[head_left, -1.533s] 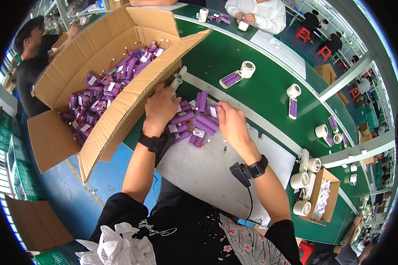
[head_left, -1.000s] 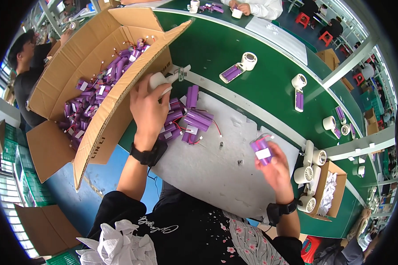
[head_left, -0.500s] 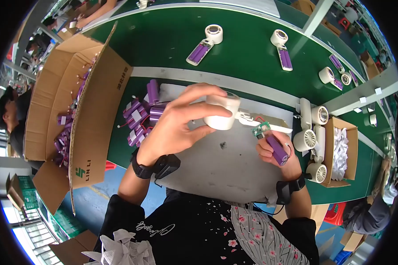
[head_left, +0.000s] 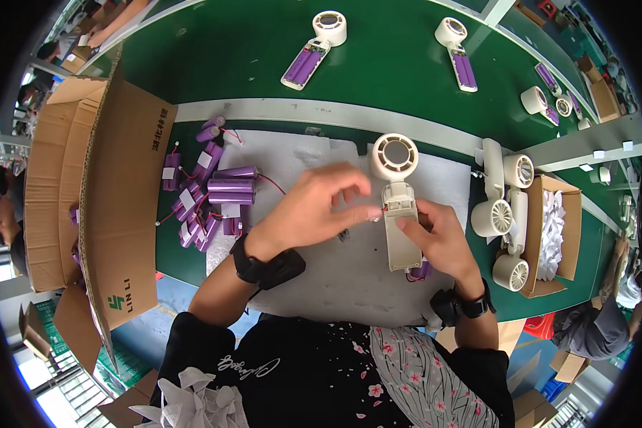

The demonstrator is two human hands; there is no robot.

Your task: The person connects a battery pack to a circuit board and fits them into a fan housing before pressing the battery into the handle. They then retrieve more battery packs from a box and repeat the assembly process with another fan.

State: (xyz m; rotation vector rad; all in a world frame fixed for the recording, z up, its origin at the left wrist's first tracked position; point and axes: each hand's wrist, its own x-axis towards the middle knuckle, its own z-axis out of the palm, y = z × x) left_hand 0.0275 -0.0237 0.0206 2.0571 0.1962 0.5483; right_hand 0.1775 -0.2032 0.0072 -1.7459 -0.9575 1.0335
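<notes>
A cream handheld fan [head_left: 395, 158], its handle [head_left: 401, 239] showing the bare inner side, lies over the grey foam mat [head_left: 314, 285]. My right hand [head_left: 442, 239] is closed around the handle's right side, thumb on top. Below the handle's lower end peeks a purple battery pack [head_left: 422, 271], mostly hidden under it and the hand. My left hand [head_left: 317, 207] is beside the handle's upper left edge, fingers curved and apart from the thumb. By the thumb tip a short red wire [head_left: 385, 209] shows; whether the thumb touches it I cannot tell.
Several wired purple battery packs [head_left: 232, 189] are piled left of the mat, near a tall cardboard box [head_left: 128, 207]. More cream fans [head_left: 492, 217] stand at right, beside a carton of white paper pieces [head_left: 567, 235]. Fans with batteries fitted [head_left: 307, 64] lie on the green surface beyond.
The fan has turned from sideways to upright in view, head away from me. My left hand has let go of its head. The battery and green circuit board have gone mostly out of sight.
</notes>
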